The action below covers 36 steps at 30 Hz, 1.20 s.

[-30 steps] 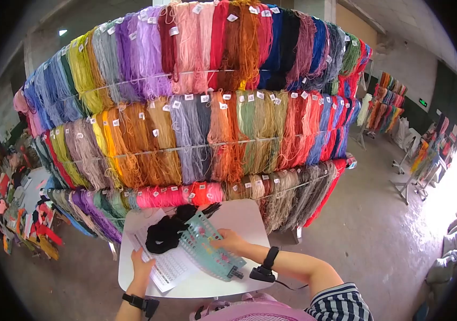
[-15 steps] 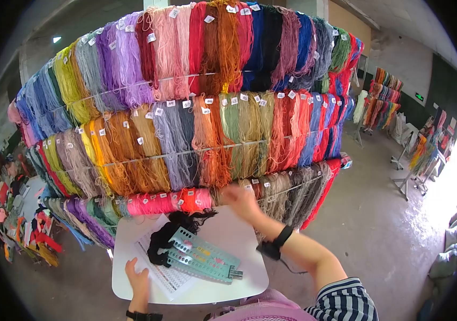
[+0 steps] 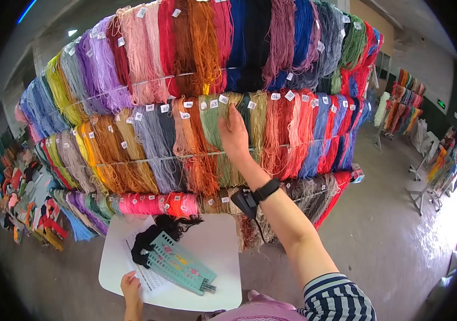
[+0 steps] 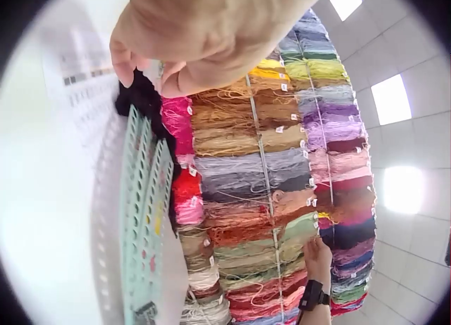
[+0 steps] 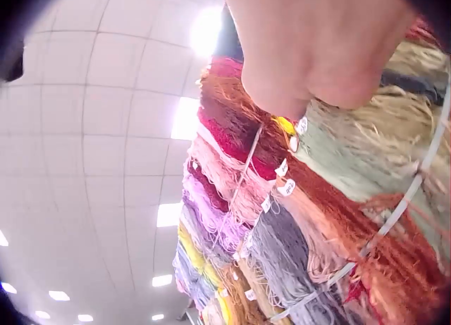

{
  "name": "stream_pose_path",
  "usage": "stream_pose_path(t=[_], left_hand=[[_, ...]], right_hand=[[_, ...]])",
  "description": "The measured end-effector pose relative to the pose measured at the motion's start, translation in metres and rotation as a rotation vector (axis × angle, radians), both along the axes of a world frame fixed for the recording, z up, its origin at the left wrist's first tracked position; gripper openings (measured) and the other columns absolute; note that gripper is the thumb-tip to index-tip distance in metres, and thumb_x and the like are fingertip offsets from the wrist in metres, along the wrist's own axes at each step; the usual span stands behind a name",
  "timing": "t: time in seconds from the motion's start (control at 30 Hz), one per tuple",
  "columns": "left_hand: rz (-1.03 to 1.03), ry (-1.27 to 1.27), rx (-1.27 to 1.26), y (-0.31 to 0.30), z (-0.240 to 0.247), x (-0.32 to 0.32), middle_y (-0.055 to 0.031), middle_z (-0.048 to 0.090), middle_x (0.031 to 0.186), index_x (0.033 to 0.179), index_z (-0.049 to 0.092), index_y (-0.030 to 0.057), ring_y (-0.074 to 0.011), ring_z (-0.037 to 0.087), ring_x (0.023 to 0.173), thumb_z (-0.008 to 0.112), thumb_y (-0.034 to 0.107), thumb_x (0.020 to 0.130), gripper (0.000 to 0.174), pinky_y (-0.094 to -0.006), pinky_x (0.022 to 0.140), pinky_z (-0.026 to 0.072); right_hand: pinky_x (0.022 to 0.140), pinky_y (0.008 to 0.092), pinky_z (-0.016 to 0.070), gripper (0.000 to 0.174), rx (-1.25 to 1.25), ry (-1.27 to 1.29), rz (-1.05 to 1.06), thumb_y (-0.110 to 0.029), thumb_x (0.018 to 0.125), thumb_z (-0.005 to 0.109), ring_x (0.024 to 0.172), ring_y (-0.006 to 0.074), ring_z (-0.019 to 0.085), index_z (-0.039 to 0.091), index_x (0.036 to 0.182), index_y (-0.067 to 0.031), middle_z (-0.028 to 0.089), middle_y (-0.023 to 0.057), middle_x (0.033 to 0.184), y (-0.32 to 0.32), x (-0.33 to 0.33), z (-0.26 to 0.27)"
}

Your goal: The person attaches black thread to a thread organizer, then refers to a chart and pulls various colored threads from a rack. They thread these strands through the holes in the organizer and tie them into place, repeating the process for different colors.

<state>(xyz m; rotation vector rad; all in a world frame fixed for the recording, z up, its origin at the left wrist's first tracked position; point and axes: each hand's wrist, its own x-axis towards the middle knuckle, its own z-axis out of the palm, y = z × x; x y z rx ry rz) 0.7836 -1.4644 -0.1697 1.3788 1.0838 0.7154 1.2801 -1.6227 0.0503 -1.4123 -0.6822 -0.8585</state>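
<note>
My right hand (image 3: 234, 136) is raised to the middle row of the yarn rack, its fingers up against the sage-green skeins (image 3: 211, 125) just under their white tags (image 3: 223, 99). In the right wrist view its fingertips are hidden behind the hand. My left hand (image 3: 131, 289) stays low by the table's left front edge, beside the printed sheets (image 3: 156, 281), fingers loosely bent with a gap at the thumb. On the white table (image 3: 223, 257) lie teal perforated boards (image 3: 180, 262) with printed flowers and a small dark clip at one end. Bundled black yarn (image 3: 145, 241) lies against their far end.
The rack carries several rows of tagged skeins, with a metal bar (image 3: 159, 159) across the middle row. Bright pink skeins (image 3: 148, 203) hang just behind the table. More yarn stands (image 3: 407, 101) are at the right. Piled colourful textiles (image 3: 31, 208) lie at the left.
My right hand has let go of the teal boards and risen to the green skeins. The boards now rest on the table. My left hand remains near the sheets as the view shifts.
</note>
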Motion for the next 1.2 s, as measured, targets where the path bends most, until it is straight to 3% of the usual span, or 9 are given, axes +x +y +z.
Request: stream_pose_path(t=[0.13, 0.2, 0.5, 0.73, 0.87, 0.97, 1.0, 1.07, 1.2], left_hand=[[-0.059, -0.141, 0.091, -0.025, 0.011, 0.041, 0.0007, 0.057, 0.087, 0.107, 0.061, 0.0035, -0.0070, 0.052, 0.070, 0.058, 0.004, 0.081, 0.027, -0.0201, 0.063, 0.0440], [-0.051, -0.136, 0.088, -0.040, 0.020, 0.053, 0.0000, 0.058, 0.090, 0.107, 0.062, 0.0043, -0.0075, 0.054, 0.074, 0.058, 0.005, 0.083, 0.024, -0.0202, 0.064, 0.0451], [0.059, -0.031, 0.035, -0.080, 0.034, 0.036, 0.0013, 0.057, 0.088, 0.107, 0.063, 0.0047, -0.0068, 0.054, 0.077, 0.058, 0.005, 0.084, 0.024, -0.0219, 0.068, 0.0472], [0.203, -0.014, -0.018, -0.100, 0.032, -0.001, -0.0025, 0.063, 0.097, 0.108, 0.062, 0.0032, -0.0091, 0.058, 0.081, 0.061, 0.004, 0.083, 0.025, -0.0214, 0.065, 0.0491], [0.201, -0.016, -0.059, -0.096, 0.021, -0.020, -0.0022, 0.064, 0.094, 0.106, 0.063, 0.0027, -0.0089, 0.060, 0.080, 0.061, 0.005, 0.083, 0.023, -0.0198, 0.064, 0.0491], [0.198, -0.026, -0.081, -0.094, 0.028, -0.022, -0.0020, 0.064, 0.092, 0.103, 0.064, 0.0027, -0.0079, 0.060, 0.079, 0.062, 0.005, 0.083, 0.020, -0.0193, 0.065, 0.0486], [0.190, -0.028, -0.085, -0.088, 0.029, -0.024, -0.0020, 0.064, 0.092, 0.103, 0.064, 0.0027, -0.0079, 0.060, 0.079, 0.062, 0.005, 0.083, 0.020, -0.0193, 0.065, 0.0486], [0.061, -0.017, -0.028, -0.075, 0.031, -0.026, -0.0025, 0.065, 0.092, 0.100, 0.065, 0.0035, -0.0086, 0.061, 0.081, 0.062, 0.006, 0.084, 0.016, -0.0211, 0.066, 0.0490], [-0.176, -0.033, 0.119, -0.058, 0.018, -0.011, -0.0010, 0.065, 0.094, 0.101, 0.066, 0.0037, -0.0101, 0.062, 0.083, 0.061, 0.009, 0.087, 0.016, -0.0227, 0.069, 0.0493]], right_hand=[[0.076, 0.0361, 0.0526, 0.024, -0.147, 0.125, 0.153, -0.011, 0.089, 0.060, 0.093, 0.0295, 0.067, 0.060, 0.111, -0.0009, 0.066, 0.0177, 0.101, -0.061, 0.007, 0.027], [0.066, 0.0333, 0.0515, 0.010, 0.035, 0.104, 0.225, -0.006, 0.089, 0.060, 0.075, 0.0265, 0.068, 0.061, 0.099, -0.0032, 0.067, 0.0149, 0.083, -0.070, 0.041, 0.017], [0.066, 0.0377, 0.0512, 0.008, -0.149, -0.006, 0.045, -0.006, 0.081, 0.067, 0.076, 0.0318, 0.065, 0.067, 0.089, -0.0027, 0.065, 0.0143, 0.086, -0.087, 0.044, 0.026], [0.065, 0.0405, 0.0496, 0.008, -0.171, -0.116, -0.307, -0.008, 0.075, 0.072, 0.074, 0.0331, 0.060, 0.067, 0.079, -0.0048, 0.060, 0.0141, 0.085, -0.068, 0.056, 0.017], [0.065, 0.0316, 0.0484, 0.009, -0.082, -0.104, 0.089, -0.002, 0.076, 0.073, 0.072, 0.0228, 0.061, 0.065, 0.080, -0.0018, 0.061, 0.0097, 0.082, -0.086, 0.066, 0.012], [0.069, 0.0252, 0.0465, 0.005, -0.002, 0.250, 0.526, -0.003, 0.086, 0.067, 0.082, 0.0131, 0.062, 0.062, 0.086, -0.0027, 0.063, 0.0014, 0.090, -0.102, 0.071, 0.002], [0.069, 0.0252, 0.0465, 0.005, -0.005, 0.249, 0.518, -0.003, 0.086, 0.067, 0.082, 0.0131, 0.062, 0.062, 0.086, -0.0027, 0.063, 0.0014, 0.090, -0.109, 0.068, 0.000], [0.070, 0.0236, 0.0461, 0.002, 0.147, 0.492, 0.899, -0.006, 0.092, 0.060, 0.089, 0.0150, 0.064, 0.060, 0.091, -0.0047, 0.064, 0.0034, 0.095, -0.119, 0.052, 0.013], [0.079, 0.0303, 0.0527, 0.013, 0.086, 0.606, 0.865, -0.013, 0.098, 0.053, 0.095, 0.0238, 0.066, 0.058, 0.100, -0.0019, 0.065, 0.0132, 0.103, -0.122, 0.045, 0.016]])
